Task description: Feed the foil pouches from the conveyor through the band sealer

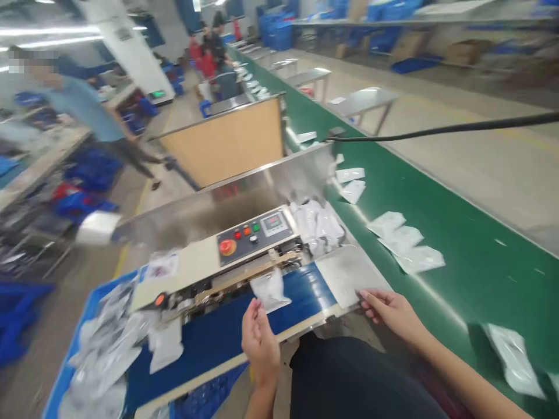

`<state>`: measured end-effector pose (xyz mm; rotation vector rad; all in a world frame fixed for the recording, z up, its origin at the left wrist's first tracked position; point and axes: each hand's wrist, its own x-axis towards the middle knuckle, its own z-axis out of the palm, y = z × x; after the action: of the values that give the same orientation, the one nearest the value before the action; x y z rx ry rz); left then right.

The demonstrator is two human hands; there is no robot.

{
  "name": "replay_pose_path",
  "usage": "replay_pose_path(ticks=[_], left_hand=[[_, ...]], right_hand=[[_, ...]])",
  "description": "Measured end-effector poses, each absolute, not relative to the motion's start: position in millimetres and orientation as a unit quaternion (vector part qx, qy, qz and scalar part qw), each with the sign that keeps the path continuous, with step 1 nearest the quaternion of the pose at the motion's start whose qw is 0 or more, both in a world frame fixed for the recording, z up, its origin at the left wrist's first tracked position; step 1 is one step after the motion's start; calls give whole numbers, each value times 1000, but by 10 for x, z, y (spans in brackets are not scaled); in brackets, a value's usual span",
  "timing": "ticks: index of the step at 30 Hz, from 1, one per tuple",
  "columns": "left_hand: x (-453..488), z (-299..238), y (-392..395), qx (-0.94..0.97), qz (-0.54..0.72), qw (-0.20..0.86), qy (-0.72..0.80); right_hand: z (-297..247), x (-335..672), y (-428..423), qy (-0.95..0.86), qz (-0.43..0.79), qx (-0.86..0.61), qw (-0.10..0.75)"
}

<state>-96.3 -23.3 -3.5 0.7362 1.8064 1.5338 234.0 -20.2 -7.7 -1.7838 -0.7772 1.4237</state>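
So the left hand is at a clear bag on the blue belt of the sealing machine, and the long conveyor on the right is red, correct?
Not quite: the head view shows the long conveyor is green, not red. The left hand is indeed at the clear bag on the blue belt.

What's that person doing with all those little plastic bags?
A person sits at a sealing machine. Their left hand touches a small clear bag lying on the machine's blue belt, its top edge at the sealing slot. Their right hand rests at the edge of a steel plate. More bags wait in a blue crate, and others lie on the green conveyor.
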Motion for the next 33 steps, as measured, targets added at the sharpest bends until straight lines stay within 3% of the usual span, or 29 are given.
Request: replay_pose_path(ticks=[5,9,13,18,23,29,33], left_hand=[[-704,80,-26,398,552,358,639],[-132,49,242,446,555,389,584],[473,-66,273,450,521,447,571],[1257,-146,107,421,428,566,565],[1822,-98,-51,423,389,604,552],[1993,-190,-226,461,352,606,544],[1862,-257,-312,470,365,577,560]], right_hand=[[-381,2891,-1092,-305,378,-798,358],[-595,3808,-2221,-53,183,-933,305],[-738,4690,-3337,174,64,-953,241],[-1049,5402,-3949,120,131,-949,259],[-1250,5785,-3768,49,127,-945,299],[-1170,6007,-3347,-104,226,-952,180],[-1028,5909,-3210,-157,261,-937,173]])
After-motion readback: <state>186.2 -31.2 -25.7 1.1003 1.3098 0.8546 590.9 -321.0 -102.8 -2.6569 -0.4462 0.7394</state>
